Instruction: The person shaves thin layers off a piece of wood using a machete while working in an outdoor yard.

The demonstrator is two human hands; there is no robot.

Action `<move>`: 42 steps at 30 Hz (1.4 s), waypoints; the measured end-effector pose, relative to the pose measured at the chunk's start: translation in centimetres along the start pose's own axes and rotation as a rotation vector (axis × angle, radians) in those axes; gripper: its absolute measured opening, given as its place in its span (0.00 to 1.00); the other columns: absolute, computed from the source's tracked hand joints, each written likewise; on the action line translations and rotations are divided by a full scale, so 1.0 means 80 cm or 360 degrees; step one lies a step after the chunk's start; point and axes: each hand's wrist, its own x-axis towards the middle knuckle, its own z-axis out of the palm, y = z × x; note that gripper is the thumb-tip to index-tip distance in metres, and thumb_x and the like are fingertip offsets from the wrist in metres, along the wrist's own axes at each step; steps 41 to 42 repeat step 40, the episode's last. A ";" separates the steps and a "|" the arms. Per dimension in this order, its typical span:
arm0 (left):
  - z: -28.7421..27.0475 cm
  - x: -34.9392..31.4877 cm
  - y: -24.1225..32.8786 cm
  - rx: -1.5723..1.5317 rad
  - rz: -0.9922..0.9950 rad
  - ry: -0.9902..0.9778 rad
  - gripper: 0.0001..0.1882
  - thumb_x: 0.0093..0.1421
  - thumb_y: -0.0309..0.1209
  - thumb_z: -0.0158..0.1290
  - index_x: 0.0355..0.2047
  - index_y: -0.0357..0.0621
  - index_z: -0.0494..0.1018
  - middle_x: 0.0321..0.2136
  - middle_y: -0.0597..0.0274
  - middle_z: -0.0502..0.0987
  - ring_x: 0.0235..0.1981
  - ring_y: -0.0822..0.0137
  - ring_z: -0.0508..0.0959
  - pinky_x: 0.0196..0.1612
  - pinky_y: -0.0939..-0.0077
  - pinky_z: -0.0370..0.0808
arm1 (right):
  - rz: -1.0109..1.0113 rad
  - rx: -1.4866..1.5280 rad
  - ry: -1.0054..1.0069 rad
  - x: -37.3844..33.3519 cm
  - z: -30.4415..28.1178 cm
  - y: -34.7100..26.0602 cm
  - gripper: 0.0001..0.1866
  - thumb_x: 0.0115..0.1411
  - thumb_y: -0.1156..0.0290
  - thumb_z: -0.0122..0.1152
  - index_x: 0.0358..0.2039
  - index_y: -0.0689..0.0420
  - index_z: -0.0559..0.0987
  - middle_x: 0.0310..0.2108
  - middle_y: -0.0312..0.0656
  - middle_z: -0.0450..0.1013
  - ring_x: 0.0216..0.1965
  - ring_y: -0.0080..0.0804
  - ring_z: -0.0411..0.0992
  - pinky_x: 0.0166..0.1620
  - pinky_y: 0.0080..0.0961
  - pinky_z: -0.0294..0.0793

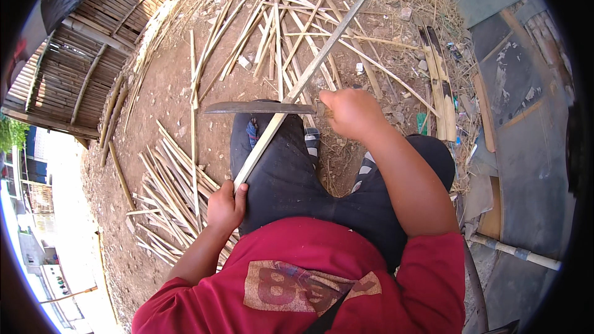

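A long, pale bamboo strip (322, 55) slants across my left thigh and reaches far forward to the upper right. Near its lower end my left hand (226, 207) is closed around it, thumb on top. My right hand (352, 111) grips the handle of a machete (247, 107), whose dark blade points left. The blade lies crosswise over the strip just above my left knee; whether it bites into the strip, I cannot tell. Most of the machete's handle is hidden inside my right fist.
A pile of split bamboo strips (170, 192) lies on the dirt to my left. More strips (278, 31) are scattered ahead. Wider bamboo pieces (440, 86) rest at the right, beside dark sheet panels (526, 86). A slatted bamboo wall (68, 68) stands at the far left.
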 end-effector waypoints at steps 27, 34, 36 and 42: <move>0.008 -0.003 -0.017 0.0015 0.0083 0.0117 0.22 0.69 0.45 0.51 0.29 0.38 0.65 0.19 0.39 0.73 0.24 0.33 0.75 0.28 0.45 0.70 | -0.0113 0.0064 0.0283 -0.001 -0.015 0.017 0.14 0.51 0.66 0.70 0.33 0.56 0.74 0.27 0.47 0.76 0.34 0.52 0.78 0.39 0.47 0.77; 0.011 0.000 -0.017 0.0017 0.0114 0.0129 0.22 0.69 0.45 0.51 0.28 0.38 0.65 0.20 0.39 0.74 0.24 0.34 0.76 0.28 0.44 0.70 | 0.0079 0.0124 0.0335 0.007 -0.013 0.049 0.14 0.52 0.66 0.70 0.35 0.55 0.75 0.28 0.46 0.77 0.34 0.52 0.78 0.39 0.47 0.77; 0.008 0.002 -0.011 0.0032 0.0086 0.0112 0.22 0.69 0.45 0.51 0.28 0.38 0.65 0.20 0.39 0.74 0.24 0.34 0.76 0.27 0.44 0.70 | 0.0102 0.0001 0.0335 0.006 -0.016 0.054 0.14 0.53 0.66 0.70 0.36 0.55 0.75 0.29 0.46 0.77 0.35 0.53 0.78 0.39 0.47 0.77; 0.007 0.001 -0.013 0.0068 0.0086 0.0125 0.22 0.69 0.45 0.51 0.28 0.38 0.65 0.20 0.39 0.74 0.24 0.34 0.76 0.28 0.44 0.70 | 0.0015 0.0004 0.0241 0.004 -0.015 0.029 0.18 0.51 0.63 0.71 0.39 0.53 0.75 0.34 0.47 0.78 0.39 0.50 0.79 0.42 0.46 0.77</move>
